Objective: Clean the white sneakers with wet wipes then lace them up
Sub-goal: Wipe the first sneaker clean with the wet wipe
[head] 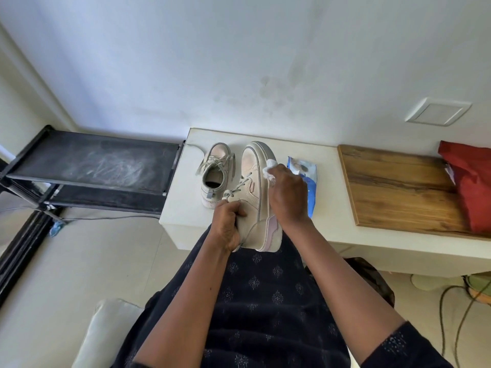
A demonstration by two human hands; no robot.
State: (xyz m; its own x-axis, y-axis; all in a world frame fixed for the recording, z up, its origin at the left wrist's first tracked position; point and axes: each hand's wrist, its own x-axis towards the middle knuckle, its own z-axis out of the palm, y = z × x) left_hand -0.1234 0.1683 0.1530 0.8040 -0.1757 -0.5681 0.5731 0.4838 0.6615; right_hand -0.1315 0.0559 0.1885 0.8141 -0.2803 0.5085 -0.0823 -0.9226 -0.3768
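Rack (93,160): black metal frame, dusty flat shelves, at 9 o'clock, right beside the bench end.
Bench (328,181): smooth white top, boxy, everything else sits on it.
Board (393,187): wood-grain slab at 3 o'clock, lying flat on the bench.
Red bag (473,181): crinkly, on the board's far right end, cut off by the frame edge.
Held sneaker (253,181): dead centre, off-white, chunky rubber sole, pink heel patch, tipped on its side, toe at 12 o'clock, heel past the bench's near edge; can't tell if the toe touches the top.
Second sneaker (215,179): upright just at 9 o'clock of it, laces loose.
Wipes pack (309,181): glossy blue-and-white pouch at 3 o'clock, half hidden behind the right hand.
Left hand (228,224): fingers curled round the held sneaker's collar, thumb on its side.
Right hand (287,195): fingertips bunched, pinching the wipe.
Wipe (271,168): scrunched white wad, pressed to the sole edge near the toe.
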